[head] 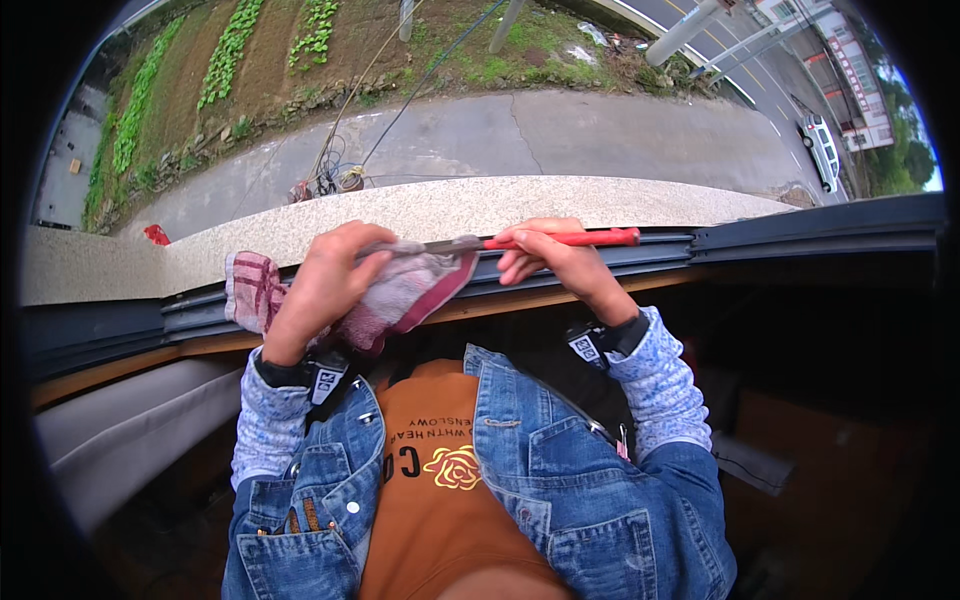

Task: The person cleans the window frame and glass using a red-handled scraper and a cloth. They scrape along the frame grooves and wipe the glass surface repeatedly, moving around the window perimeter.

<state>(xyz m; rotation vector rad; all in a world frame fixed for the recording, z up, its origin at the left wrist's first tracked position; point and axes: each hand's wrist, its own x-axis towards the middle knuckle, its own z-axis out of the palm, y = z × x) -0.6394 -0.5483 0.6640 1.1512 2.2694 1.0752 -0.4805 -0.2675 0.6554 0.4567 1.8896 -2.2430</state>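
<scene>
My right hand (pixel 559 251) grips a red-handled tool (pixel 596 238) with a narrow metal shaft pointing left. In my left hand (pixel 330 277) is a pink-and-maroon checked cloth (pixel 397 300), pinched near the far end of the shaft. Part of the cloth lies along the metal and hides the tool's tip. Its rest hangs down over the dark window track (pixel 480 281), with a loose end out to the left of my wrist. Both hands are above this grooved track.
Beyond the track runs a speckled outer ledge (pixel 480 199), with a drop to a concrete lane (pixel 465 139) below. Cables (pixel 326 176) hang outside. A wooden strip (pixel 495 304) edges the inner side. Pale grey fabric (pixel 142 420) is at the left.
</scene>
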